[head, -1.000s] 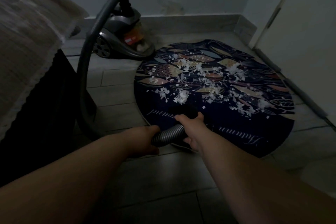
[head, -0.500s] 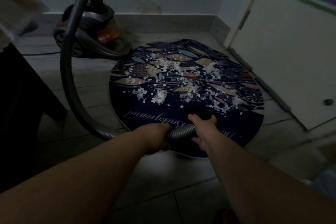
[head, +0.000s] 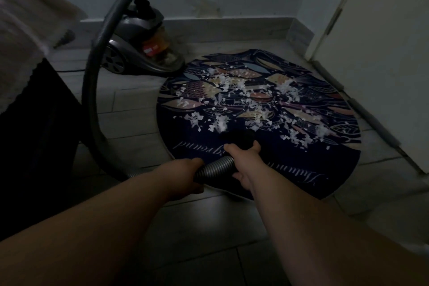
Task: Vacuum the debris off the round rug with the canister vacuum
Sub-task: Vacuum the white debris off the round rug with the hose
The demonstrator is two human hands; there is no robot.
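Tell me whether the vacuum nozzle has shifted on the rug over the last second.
Yes. The nozzle sits slightly farther right along the lettering on the rug.

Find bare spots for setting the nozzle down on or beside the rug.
Bare: near lettered band of the rug, between debris and its near edge, right of the right hand; floor tiles between hose and rug. Crowded: rug middle.

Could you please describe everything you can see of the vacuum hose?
The vacuum hose is dark grey, ribbed, seemingly flexible plastic. It leaves the top of the canister vacuum, arches left, loops down to the tiled floor and runs right to the near edge of the round rug. The left hand and right hand both hold it near its dark end.
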